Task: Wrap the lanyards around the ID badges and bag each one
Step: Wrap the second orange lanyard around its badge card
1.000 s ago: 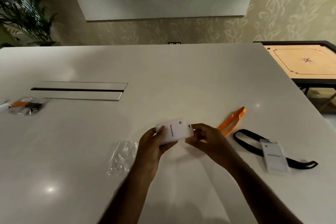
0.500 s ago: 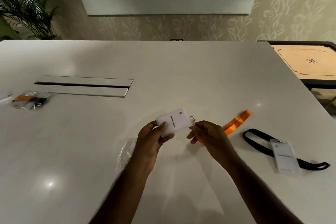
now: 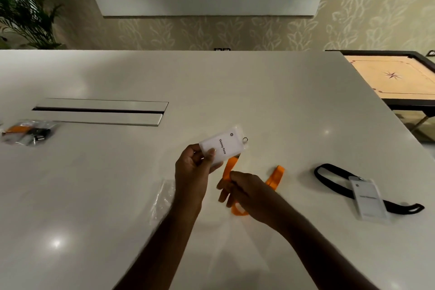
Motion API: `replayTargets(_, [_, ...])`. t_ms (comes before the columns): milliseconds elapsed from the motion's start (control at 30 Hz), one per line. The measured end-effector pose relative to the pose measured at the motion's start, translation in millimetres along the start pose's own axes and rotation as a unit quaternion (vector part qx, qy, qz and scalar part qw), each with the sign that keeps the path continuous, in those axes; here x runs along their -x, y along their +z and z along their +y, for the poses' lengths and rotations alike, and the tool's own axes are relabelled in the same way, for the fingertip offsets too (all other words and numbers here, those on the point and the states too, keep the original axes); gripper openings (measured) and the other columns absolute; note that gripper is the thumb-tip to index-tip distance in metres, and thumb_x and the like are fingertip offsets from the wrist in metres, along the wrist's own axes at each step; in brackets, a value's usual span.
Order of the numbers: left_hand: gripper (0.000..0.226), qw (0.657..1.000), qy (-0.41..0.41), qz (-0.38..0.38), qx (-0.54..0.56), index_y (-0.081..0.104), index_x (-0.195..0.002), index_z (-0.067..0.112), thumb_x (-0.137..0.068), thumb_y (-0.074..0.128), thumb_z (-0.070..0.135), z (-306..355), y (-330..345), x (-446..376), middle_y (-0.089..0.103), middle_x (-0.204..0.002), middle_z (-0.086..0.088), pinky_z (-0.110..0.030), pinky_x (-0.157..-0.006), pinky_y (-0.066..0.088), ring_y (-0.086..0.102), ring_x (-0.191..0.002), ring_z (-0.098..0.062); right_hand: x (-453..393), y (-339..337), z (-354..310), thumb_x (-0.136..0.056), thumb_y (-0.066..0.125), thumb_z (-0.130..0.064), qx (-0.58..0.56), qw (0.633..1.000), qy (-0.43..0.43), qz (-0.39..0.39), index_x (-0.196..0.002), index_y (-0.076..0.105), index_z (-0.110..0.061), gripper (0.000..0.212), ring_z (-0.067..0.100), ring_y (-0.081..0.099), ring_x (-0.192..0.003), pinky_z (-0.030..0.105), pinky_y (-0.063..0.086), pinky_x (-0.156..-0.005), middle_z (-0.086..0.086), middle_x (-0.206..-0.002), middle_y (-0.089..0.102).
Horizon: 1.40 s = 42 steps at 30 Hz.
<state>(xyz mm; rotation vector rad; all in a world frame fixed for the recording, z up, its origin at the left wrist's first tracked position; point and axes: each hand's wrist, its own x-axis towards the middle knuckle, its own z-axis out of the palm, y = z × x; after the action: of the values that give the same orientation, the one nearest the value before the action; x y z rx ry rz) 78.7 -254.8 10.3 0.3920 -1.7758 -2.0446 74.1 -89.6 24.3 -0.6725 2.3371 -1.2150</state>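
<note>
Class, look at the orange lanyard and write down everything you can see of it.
The orange lanyard is a flat, doubled strap that looks like woven fabric. It runs down from behind the white ID badge, which the left hand holds above the table. The right hand grips it midway; a loop hangs below that hand, and its far end pokes out to the right. Its clip is hidden.
</note>
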Motion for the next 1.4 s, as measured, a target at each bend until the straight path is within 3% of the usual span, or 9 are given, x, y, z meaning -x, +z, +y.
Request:
replayTargets(267, [0.018,0.989,0.081,0.013,-0.121,0.066,-0.111,0.014,-0.097,0.072,0.023,-5.4,-7.5,-8.4,0.076,-0.109,-0.001,-0.020,-0.070,0.061,0.075,-0.102,-0.015,5.8,-3.8,-31.0,-0.109,0.053,-0.025,-0.074,0.996,-0.043,0.005,-0.100,0.076,-0.020,0.025,0.004,0.075,-0.091,0.012,0.055,-0.082,-0.013,-0.094,0.080])
replayTargets(433, [0.010,0.984,0.076,-0.033,-0.159,0.068,-0.106,0.020,-0.098,0.072,0.025,-11.6,-12.3,-11.6,0.078,-0.094,0.004,-0.031,-0.068,0.061,0.076,-0.086,-0.012,9.5,-23.5,-60.0,-0.106,0.060,-0.022,-0.112,0.986,-0.121,0.036,-0.092,0.080,-0.017,0.025,0.009,0.075,-0.089,0.016,0.053,-0.083,-0.006,-0.090,0.081])
replayTargets(600, [0.015,0.963,0.138,-0.024,-0.232,0.069,-0.109,0.021,-0.100,0.069,0.032,-18.2,-14.1,-12.3,0.077,-0.094,0.011,-0.018,-0.074,0.058,0.074,-0.088,-0.004,10.1,-53.5,-86.3,-0.104,0.060,-0.022,-0.186,0.965,-0.162,0.092,-0.089,0.082,-0.010,0.029,0.025,0.076,-0.089,0.030,0.057,-0.080,0.005,-0.089,0.081])
replayTargets(667, [0.017,0.965,0.134,-0.026,-0.225,0.069,-0.109,0.018,-0.100,0.067,0.032,-20.7,-14.4,-14.1,0.077,-0.097,0.007,-0.021,-0.077,0.060,0.075,-0.090,-0.008,8.8,-63.1,-92.0,-0.103,0.058,-0.025,-0.193,0.961,-0.172,0.101,-0.090,0.082,-0.008,0.032,0.029,0.075,-0.086,0.039,0.058,-0.076,0.008,-0.087,0.080])
replayTargets(767, [0.016,0.965,0.110,-0.040,-0.236,0.069,-0.108,0.019,-0.099,0.068,0.033,-24.0,-15.8,-15.2,0.077,-0.100,0.007,-0.022,-0.080,0.061,0.075,-0.092,-0.009,3.9,-73.4,-96.4,-0.107,0.057,-0.023,-0.176,0.961,-0.183,0.110,-0.093,0.081,-0.008,0.031,0.016,0.074,-0.077,0.021,0.055,-0.070,0.007,-0.083,0.079])
replayTargets(933, [0.018,0.954,0.079,-0.118,-0.263,0.062,-0.112,0.031,-0.098,0.067,0.041,-18.2,-14.6,-11.8,0.071,-0.107,0.014,-0.007,-0.084,0.055,0.069,-0.097,0.003,-16.1,-93.0,-97.0,-0.108,0.056,-0.021,-0.157,0.958,-0.198,0.133,-0.110,0.079,-0.006,0.028,0.027,0.077,-0.081,0.026,0.059,-0.073,0.008,-0.090,0.081])
replayTargets(1133, [0.016,0.963,-0.001,-0.242,-0.115,0.070,-0.109,0.022,-0.093,0.073,0.023,4.6,-13.3,-7.0,0.079,-0.102,0.008,-0.027,-0.086,0.062,0.075,-0.099,-0.014,-44.7,-123.9,-82.0,-0.110,0.053,-0.027,-0.128,0.963,-0.175,0.163,-0.124,0.075,-0.014,0.029,0.020,0.079,-0.102,0.022,0.058,-0.073,-0.002,-0.112,0.081])
replayTargets(1267, [0.017,0.954,-0.026,-0.296,-0.050,0.069,-0.109,0.010,-0.094,0.071,0.003,20.3,-16.6,-7.0,0.080,-0.098,0.005,-0.021,-0.077,0.059,0.076,-0.093,-0.012,-57.9,-130.5,-56.1,-0.110,0.053,-0.023,-0.172,0.957,-0.165,0.164,-0.129,0.071,-0.008,0.031,0.027,0.076,-0.111,0.043,0.060,-0.099,0.007,-0.119,0.079])
replayTargets(1400, [0.024,0.952,-0.033,-0.304,0.026,0.067,-0.112,0.002,-0.090,0.075,0.006,28.2,-20.6,-8.5,0.079,-0.106,-0.010,-0.033,-0.085,0.060,0.075,-0.100,-0.023,-61.8,-116.5,-28.1,-0.108,0.054,-0.016,-0.220,0.956,-0.121,0.153,-0.127,0.069,0.003,0.031,0.031,0.075,-0.113,0.047,0.055,-0.107,0.016,-0.118,0.077])
